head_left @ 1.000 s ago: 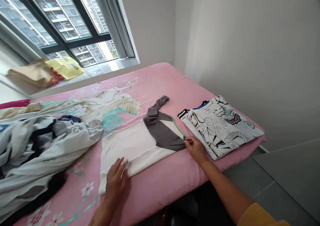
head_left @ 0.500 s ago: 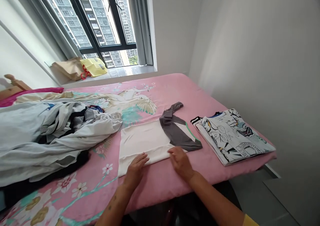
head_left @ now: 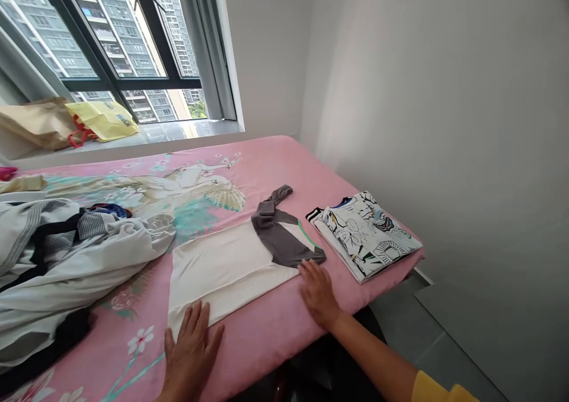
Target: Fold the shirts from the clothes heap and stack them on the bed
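Note:
A white shirt (head_left: pixel 217 265) with dark grey sleeves and green neck trim lies flat on the bed, its near side folded inward. One grey sleeve (head_left: pixel 284 236) lies across the shoulder part; the other points toward the far side. My left hand (head_left: pixel 191 343) rests with fingers spread on the near left corner, at the hem. At the near edge by the grey shoulder, my right hand (head_left: pixel 317 292) touches the cloth with its fingertips, fingers stretched out. Neither hand grips anything.
A stack of folded printed shirts (head_left: pixel 368 236) sits at the bed's right corner. To the left is a heap of loose clothes (head_left: pixel 111 259). A pink flowered sheet (head_left: pixel 275 159) covers the bed. Paper bag (head_left: pixel 40 123) and yellow bag (head_left: pixel 106 120) stand on the windowsill.
The view has turned right. My left hand has slid left along the shirt to the hem corner and spread its fingers. My right hand has shifted toward the grey shoulder.

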Motion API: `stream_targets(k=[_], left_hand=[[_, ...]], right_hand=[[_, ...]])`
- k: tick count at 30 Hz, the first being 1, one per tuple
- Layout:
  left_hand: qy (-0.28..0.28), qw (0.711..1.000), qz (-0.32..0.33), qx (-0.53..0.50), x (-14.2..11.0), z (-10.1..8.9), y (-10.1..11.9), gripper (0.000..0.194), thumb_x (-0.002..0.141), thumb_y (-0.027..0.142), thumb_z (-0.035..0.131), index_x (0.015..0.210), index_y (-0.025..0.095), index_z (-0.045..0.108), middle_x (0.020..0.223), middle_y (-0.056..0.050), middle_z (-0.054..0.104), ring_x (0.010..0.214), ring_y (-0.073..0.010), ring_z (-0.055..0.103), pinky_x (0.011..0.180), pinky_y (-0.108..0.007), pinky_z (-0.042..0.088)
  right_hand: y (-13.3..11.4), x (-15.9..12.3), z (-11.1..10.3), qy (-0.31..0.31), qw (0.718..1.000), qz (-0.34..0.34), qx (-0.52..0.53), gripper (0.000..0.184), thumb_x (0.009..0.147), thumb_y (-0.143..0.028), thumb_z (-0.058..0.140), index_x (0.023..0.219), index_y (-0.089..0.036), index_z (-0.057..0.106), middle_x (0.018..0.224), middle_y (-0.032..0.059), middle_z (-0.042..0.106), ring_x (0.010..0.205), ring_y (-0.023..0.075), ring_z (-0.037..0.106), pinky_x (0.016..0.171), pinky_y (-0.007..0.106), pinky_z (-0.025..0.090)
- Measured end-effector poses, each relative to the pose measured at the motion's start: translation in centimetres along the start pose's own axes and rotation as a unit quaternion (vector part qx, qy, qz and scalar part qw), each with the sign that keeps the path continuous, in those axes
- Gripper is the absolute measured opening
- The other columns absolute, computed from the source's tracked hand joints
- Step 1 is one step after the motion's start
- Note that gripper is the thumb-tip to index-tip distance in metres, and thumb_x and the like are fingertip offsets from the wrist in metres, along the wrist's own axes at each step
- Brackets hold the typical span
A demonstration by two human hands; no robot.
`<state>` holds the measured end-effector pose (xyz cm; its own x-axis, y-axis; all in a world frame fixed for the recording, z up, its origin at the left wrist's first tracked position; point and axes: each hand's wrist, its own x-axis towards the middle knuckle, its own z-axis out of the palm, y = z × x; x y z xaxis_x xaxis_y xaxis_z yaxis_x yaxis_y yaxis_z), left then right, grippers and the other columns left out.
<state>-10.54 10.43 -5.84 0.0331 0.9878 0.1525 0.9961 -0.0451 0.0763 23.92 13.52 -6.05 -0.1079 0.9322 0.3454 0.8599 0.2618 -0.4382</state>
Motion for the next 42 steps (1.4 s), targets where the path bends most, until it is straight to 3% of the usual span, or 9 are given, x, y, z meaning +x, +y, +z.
stream_targets(k=[4,10,14,17,24,27,31,37,42], left_hand=[[0.062,0.985,0.132,-0.090,1.4,-0.3,2.8,0.036,0.087,0.030,0.042,0.115,0.023,0.062,0.132,-0.008,0.055,0.130,-0.0255,0.040,0.109,-0.052,0.027],[0.006,0.920,0.351,-0.176,5.4,-0.7,13.3,0.047,0.083,0.010,0.037,0.125,0.022,0.054,0.131,-0.006,0.056,0.129,-0.0205,0.042,0.108,-0.042,0.035],[-0.031,0.917,0.354,-0.179,7.2,0.3,19.6,0.045,0.085,0.018,0.040,0.129,0.016,0.050,0.135,-0.012,0.051,0.131,-0.0250,0.039,0.107,-0.046,0.035],[-0.022,0.938,0.306,-0.161,7.1,1.6,21.9,0.050,0.085,0.029,0.045,0.132,0.013,0.046,0.140,-0.015,0.045,0.132,-0.0292,0.036,0.106,-0.050,0.033],[-0.022,0.949,0.281,-0.143,6.6,1.9,22.4,0.053,0.084,0.036,0.048,0.133,0.016,0.044,0.143,-0.014,0.040,0.134,-0.0285,0.033,0.106,-0.051,0.028],[-0.038,0.955,0.261,-0.137,7.3,1.4,22.5,0.057,0.078,0.045,0.055,0.127,0.018,0.050,0.145,-0.015,0.038,0.134,-0.0322,0.032,0.103,-0.055,0.028],[-0.029,0.957,0.251,-0.145,7.8,1.4,22.1,0.065,0.076,0.046,0.057,0.133,0.018,0.044,0.143,-0.016,0.040,0.133,-0.0326,0.033,0.104,-0.054,0.024],[-0.019,0.956,0.249,-0.155,8.1,1.5,19.0,0.067,0.077,0.047,0.056,0.136,0.017,0.043,0.144,-0.017,0.038,0.133,-0.0334,0.033,0.109,-0.059,0.010],[0.017,0.945,0.165,-0.282,10.5,0.5,15.8,0.037,0.082,0.021,0.042,0.115,0.022,0.059,0.129,-0.008,0.057,0.123,-0.0231,0.048,0.105,-0.047,0.032]], right_hand=[[4.0,1.7,-2.0,0.102,0.980,0.126,0.116,0.040,0.087,-0.026,0.037,0.122,-0.013,0.051,0.123,0.0144,0.055,0.116,0.0226,0.049,0.100,0.043,0.038],[6.6,5.2,-3.0,0.038,0.963,0.213,0.159,0.030,0.080,-0.029,0.044,0.102,-0.016,0.061,0.095,0.0070,0.066,0.088,0.0187,0.061,0.080,0.032,0.047],[7.0,6.7,-2.9,-0.026,0.965,0.220,0.140,0.022,0.079,-0.035,0.051,0.075,-0.018,0.065,0.072,0.0031,0.066,0.066,0.0160,0.060,0.062,0.026,0.044],[7.4,7.5,-2.8,-0.054,0.967,0.217,0.126,0.027,0.078,-0.039,0.054,0.061,-0.019,0.059,0.061,0.0002,0.063,0.058,0.0137,0.056,0.055,0.023,0.038],[6.9,7.0,-3.5,0.010,0.973,0.220,0.071,0.015,0.084,-0.025,0.046,0.081,-0.020,0.060,0.078,0.0039,0.063,0.074,0.0165,0.057,0.067,0.026,0.041],[5.1,5.7,-3.7,0.058,0.988,0.131,0.066,0.024,0.089,-0.022,0.037,0.099,-0.019,0.058,0.099,0.0084,0.062,0.093,0.0187,0.056,0.082,0.030,0.042],[2.8,3.2,-2.6,-0.012,0.999,-0.032,0.042,0.033,0.090,-0.021,0.037,0.119,-0.018,0.054,0.119,0.0100,0.059,0.116,0.0214,0.048,0.101,0.040,0.035],[1.4,1.5,-1.8,-0.037,0.999,0.013,-0.035,0.045,0.090,-0.027,0.041,0.133,-0.014,0.044,0.140,0.0133,0.043,0.133,0.0284,0.032,0.110,0.057,0.015],[-0.1,4.1,-2.3,-0.056,0.983,-0.162,0.060,0.037,0.090,-0.019,0.039,0.124,-0.016,0.053,0.127,0.0104,0.055,0.126,0.0224,0.042,0.107,0.045,0.032]])
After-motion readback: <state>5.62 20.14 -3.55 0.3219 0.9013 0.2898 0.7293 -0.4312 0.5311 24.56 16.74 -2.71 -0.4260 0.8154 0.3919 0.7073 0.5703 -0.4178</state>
